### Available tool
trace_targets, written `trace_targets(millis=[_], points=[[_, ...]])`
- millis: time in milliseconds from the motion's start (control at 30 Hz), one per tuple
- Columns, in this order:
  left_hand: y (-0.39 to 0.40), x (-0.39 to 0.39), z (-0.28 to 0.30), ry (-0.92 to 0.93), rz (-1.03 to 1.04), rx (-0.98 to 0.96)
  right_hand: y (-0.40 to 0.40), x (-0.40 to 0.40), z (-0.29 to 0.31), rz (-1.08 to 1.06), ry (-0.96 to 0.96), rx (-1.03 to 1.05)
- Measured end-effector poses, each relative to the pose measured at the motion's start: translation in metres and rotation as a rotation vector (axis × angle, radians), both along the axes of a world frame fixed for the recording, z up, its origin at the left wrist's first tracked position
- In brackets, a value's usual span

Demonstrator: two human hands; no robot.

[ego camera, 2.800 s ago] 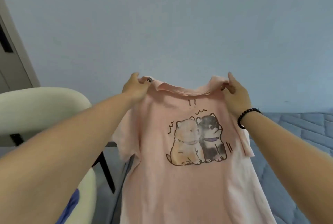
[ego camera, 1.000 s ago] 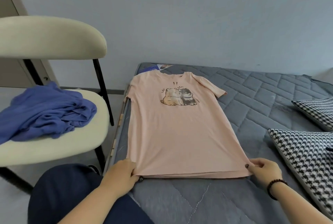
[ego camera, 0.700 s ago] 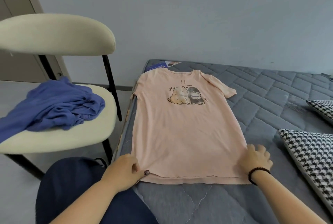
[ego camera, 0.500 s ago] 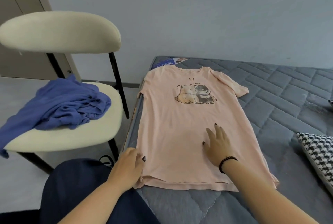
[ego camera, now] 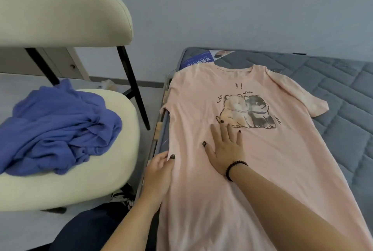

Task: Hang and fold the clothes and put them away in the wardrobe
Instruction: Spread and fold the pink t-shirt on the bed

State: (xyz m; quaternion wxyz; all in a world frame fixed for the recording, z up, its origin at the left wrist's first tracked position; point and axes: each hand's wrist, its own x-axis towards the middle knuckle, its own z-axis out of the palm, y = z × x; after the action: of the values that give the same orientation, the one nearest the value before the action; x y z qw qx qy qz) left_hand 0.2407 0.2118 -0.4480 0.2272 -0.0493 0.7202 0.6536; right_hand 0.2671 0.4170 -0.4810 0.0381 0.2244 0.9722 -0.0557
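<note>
The pink T-shirt lies flat, print up, along the grey mattress edge. The right hand, fingers spread flat, has slid up from mid-shirt to just below the print. The left hand still holds the shirt's left edge, now higher.

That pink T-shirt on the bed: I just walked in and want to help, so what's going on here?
A person has the pink T-shirt spread face up on the mattress. The right hand presses flat below the print, while the left hand holds the shirt's side edge. It isn't folded yet. A blue garment waits on the chair.
</note>
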Motion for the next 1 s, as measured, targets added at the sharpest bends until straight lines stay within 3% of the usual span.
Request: trace_targets(millis=[100, 267, 600, 733, 833, 900, 1000], points=[[0.02, -0.042, -0.013, -0.123, 0.103, 0.144, 0.007, -0.037, -0.005, -0.008, 0.014, 0.014], [0.043, -0.114, -0.021, -0.414, 0.27, 0.563, 0.025, -0.1, -0.008, 0.039, 0.039, 0.052], [0.08, -0.205, -0.026, -0.571, 0.254, 1.05, 0.035, -0.128, -0.019, -0.031, 0.151, 0.014], [0.105, -0.236, -0.02, -0.468, 0.33, 0.807, 0.033, -0.128, -0.018, -0.043, 0.175, -0.007], [0.117, -0.241, -0.019, -0.191, 0.343, 0.444, 0.033, -0.129, -0.018, -0.048, 0.185, -0.038], [0.121, -0.235, -0.016, 0.254, 0.044, 0.196, 0.033, -0.128, -0.017, -0.058, 0.266, -0.135], [0.135, -0.223, -0.032, 0.846, -0.683, -0.354, 0.037, -0.124, -0.014, -0.238, 0.543, -0.477]])
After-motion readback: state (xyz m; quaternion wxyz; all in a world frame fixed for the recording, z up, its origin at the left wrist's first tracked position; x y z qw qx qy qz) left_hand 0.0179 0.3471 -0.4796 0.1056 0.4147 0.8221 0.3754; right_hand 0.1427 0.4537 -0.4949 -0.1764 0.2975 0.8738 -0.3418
